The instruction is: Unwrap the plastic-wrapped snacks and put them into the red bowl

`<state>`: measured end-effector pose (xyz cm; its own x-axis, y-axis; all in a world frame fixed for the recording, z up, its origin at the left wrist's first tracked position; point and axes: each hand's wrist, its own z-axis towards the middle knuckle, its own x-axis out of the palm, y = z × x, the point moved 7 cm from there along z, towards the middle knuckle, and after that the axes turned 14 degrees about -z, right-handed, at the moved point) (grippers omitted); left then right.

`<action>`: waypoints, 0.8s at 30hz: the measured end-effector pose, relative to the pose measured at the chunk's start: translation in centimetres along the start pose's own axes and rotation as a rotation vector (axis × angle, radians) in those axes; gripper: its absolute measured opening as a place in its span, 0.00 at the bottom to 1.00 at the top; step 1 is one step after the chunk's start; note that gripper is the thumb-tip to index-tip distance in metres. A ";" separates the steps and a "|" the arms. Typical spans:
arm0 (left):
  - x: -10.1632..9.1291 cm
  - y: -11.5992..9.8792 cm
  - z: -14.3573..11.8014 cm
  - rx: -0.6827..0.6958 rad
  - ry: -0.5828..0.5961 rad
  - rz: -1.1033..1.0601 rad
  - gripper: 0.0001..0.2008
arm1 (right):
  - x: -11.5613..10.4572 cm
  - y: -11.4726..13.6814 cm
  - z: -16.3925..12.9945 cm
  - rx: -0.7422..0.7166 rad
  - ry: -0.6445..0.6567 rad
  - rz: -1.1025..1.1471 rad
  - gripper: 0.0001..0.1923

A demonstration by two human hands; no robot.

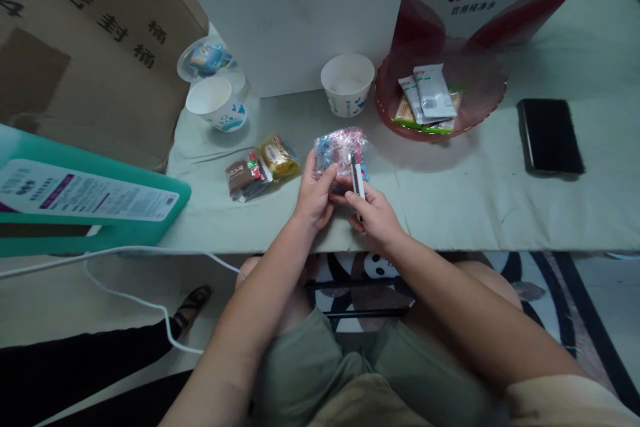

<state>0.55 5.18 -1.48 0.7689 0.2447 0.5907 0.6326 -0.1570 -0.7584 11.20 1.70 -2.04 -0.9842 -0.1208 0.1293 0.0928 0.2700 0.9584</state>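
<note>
The left hand [314,197] has its fingers clamped on one shiny packet [337,145], over the tabletop [460,200]; the right hand [377,215] has its fingers closed around one slim white tool [359,181]. Nearby there are two paper cups [347,92], two wrapped snacks [279,157] and one reddish dish [483,90].

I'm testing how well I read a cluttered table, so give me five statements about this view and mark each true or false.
1. The left hand holds a wrapped packet. True.
2. The right hand is bare of any tool. False: the right hand grips a slim white tool.
3. Two white cups stand on the table. True.
4. Silver sachets lie in the red bowl. True.
5. The green jug is at the right edge of the view. False: the green jug is at the left edge.
</note>
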 end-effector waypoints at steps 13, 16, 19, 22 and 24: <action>-0.7 -1.1 1.7 0.220 0.187 0.530 0.13 | -6.2 4.0 1.1 -0.255 -0.262 -0.184 0.18; 0.2 -0.9 1.2 0.300 0.311 0.692 0.13 | -4.9 4.0 1.9 -0.251 -0.087 -0.235 0.18; 0.2 -0.9 1.1 0.311 0.264 0.681 0.14 | -3.9 2.9 2.1 -0.139 0.022 -0.319 0.18; -0.5 -0.7 1.2 0.262 0.178 0.610 0.13 | -3.8 2.1 1.9 -0.054 0.034 -0.344 0.18; -0.8 -0.6 1.5 0.259 0.146 0.578 0.14 | -3.9 2.0 1.7 -0.041 0.029 -0.351 0.20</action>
<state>-0.64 6.53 -1.91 0.9949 0.0542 0.0853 0.0846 0.0159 -0.9963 14.99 4.32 -1.03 -0.9525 -0.2268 -0.2031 -0.2438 0.1684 0.9551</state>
